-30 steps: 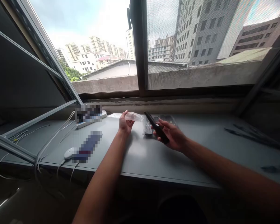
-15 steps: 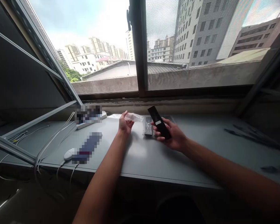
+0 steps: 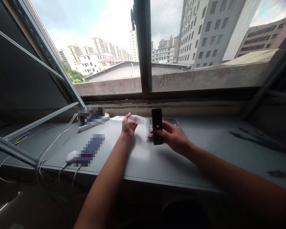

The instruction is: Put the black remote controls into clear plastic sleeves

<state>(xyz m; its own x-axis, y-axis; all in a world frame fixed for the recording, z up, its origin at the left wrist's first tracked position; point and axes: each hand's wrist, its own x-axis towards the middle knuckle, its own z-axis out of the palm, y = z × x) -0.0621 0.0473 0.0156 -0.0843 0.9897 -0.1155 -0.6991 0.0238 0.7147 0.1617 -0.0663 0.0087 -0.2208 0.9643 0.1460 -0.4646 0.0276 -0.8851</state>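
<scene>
My right hand is closed on a slim black remote control, held upright above the table with its button side toward me. My thumb lies across its lower front. In my left hand is a clear plastic bag, pinched between thumb and fingers and sticking out to the right. Behind the remote, partly hidden by it and my right hand, lie clear-wrapped dark items that I cannot make out well.
A grey table runs below the window. On its left are a white power strip, a blurred-out dark blue flat object, a round white charger and white cables. Dark cables lie at right. A metal frame stands left.
My right hand has turned the remote control from its plain back with a white label to its button side, and from tilted to upright. My left hand stays put with the bag.
</scene>
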